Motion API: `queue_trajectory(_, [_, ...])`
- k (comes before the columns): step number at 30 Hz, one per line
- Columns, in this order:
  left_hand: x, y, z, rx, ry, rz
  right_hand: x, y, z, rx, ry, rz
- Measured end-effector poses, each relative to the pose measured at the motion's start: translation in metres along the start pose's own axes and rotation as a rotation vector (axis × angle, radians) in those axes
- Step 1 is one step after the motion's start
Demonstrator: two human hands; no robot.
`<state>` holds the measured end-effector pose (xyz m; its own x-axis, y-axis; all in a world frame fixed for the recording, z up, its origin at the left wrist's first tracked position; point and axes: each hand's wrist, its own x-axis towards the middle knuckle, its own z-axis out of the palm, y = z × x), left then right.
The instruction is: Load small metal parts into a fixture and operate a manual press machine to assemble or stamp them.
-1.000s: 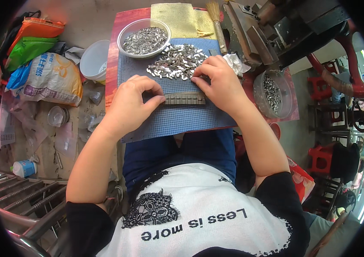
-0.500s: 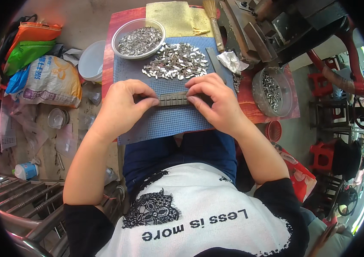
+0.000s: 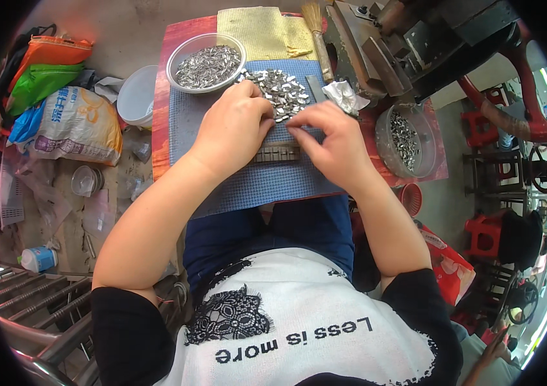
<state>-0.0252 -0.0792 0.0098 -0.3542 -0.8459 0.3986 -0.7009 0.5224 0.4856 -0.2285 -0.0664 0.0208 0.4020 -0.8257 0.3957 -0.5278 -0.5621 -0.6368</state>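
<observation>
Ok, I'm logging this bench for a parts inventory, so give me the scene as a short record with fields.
left hand: on the blue mat, fingers at the heap of small metal pieces
right hand: beside it, fingertips at the heap's near edge
row of pieces: lined up on the mat below both hands
left bowl: clear, filled with metal pieces
right bowl: clear, partly filled
brush: lying past the heap
yellow cloth: at the far edge

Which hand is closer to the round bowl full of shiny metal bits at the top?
The left hand. It rests just below and right of the bowl, at the pile of metal pieces. The right hand is farther right, past the pile.
</observation>
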Motion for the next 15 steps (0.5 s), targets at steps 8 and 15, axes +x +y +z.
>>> queue_trajectory(8, [-0.009, -0.001, -0.041, -0.291, -0.132, -0.196, 0.025, 0.017, 0.013, -0.297, -0.056, -0.200])
queue_trajectory(15, [-0.035, 0.000, -0.050, -0.354, -0.295, -0.246, 0.014, -0.007, 0.007, 0.066, -0.008, 0.058])
